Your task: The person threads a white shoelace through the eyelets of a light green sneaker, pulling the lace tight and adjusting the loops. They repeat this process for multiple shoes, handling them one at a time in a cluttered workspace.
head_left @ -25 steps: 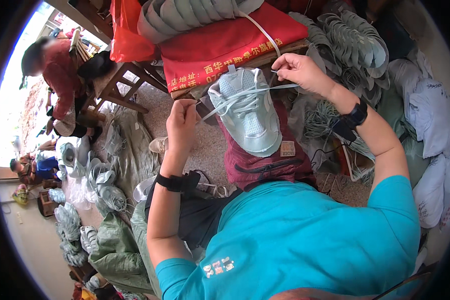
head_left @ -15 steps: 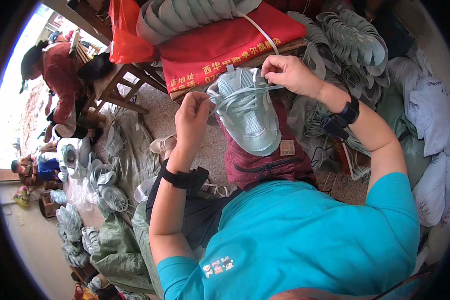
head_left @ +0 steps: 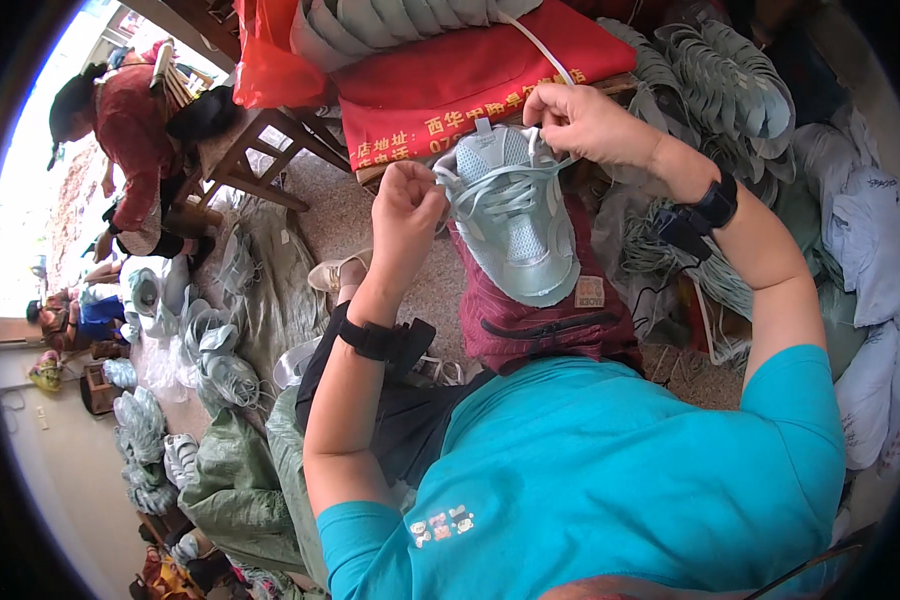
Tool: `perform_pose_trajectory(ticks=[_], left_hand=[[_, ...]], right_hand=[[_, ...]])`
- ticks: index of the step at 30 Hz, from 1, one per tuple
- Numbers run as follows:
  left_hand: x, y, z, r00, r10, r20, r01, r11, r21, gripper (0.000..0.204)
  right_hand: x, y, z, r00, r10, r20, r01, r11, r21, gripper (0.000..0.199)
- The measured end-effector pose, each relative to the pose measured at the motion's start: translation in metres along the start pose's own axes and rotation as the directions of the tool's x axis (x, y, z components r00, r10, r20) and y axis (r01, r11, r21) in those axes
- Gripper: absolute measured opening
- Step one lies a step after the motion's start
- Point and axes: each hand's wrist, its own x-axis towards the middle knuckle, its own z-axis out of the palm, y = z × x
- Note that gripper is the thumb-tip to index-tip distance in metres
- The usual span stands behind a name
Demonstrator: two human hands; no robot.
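A pale mint shoe upper (head_left: pixel 520 245), with a mesh tongue and no sole in sight, lies over a dark red padded cloth (head_left: pixel 550 332) on my lap, its toe toward me. A matching shoelace (head_left: pixel 512 184) crosses its eyelets. At the upper's left edge my left hand (head_left: pixel 408 210) is closed, fingertips pinched where the lace comes out. My right hand (head_left: pixel 595 125) pinches at the right collar edge, with lace running up to the fingers. Just what lies between the fingertips is partly hidden.
Beyond the upper, a red printed cloth (head_left: pixel 400 110) covers a bench, with stacked grey-green pieces (head_left: pixel 385 30) on it. More stacked pieces (head_left: pixel 720 95) and white sacks (head_left: pixel 870 240) stand at right. At left, a person in red (head_left: pixel 135 135) bends near a wooden stool (head_left: pixel 245 150).
The view has shifted slightly, moving the scene right. The lace that stretched out to the right now sits closer to the upper. My left hand is nearer the upper's edge.
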Motion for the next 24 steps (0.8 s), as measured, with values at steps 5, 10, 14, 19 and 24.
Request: perform_pose_trajectory(ticks=[5, 10, 14, 19, 24], left_hand=[[0.003, 0.008, 0.008, 0.999, 0.035, 0.019, -0.039, 0.929, 0.368, 0.019], [0.014, 0.030, -0.010, 0.970, -0.134, 0.201, 0.060, 0.938, 0.341, 0.022], [0.027, 0.034, -0.024, 0.942, -0.046, 0.332, -0.164, 0.799, 0.579, 0.018], [0.033, 0.045, -0.023, 0.922, -0.029, 0.386, -0.270, 0.666, 0.696, 0.017], [0.042, 0.033, -0.012, 0.944, -0.030, 0.328, -0.223, 0.673, 0.705, 0.017]], right_hand=[[0.000, 0.006, -0.005, 0.998, -0.008, 0.068, 0.012, 0.998, -0.057, 0.020], [-0.004, 0.004, -0.010, 0.980, 0.124, 0.156, -0.153, 0.971, 0.186, 0.021], [0.003, 0.010, -0.003, 0.998, 0.047, 0.052, -0.052, 0.994, 0.097, 0.020], [-0.004, 0.007, 0.010, 0.931, -0.347, -0.110, 0.245, 0.821, -0.516, 0.016], [-0.009, 0.009, 0.017, 0.869, -0.494, -0.032, 0.325, 0.618, -0.716, 0.019]])
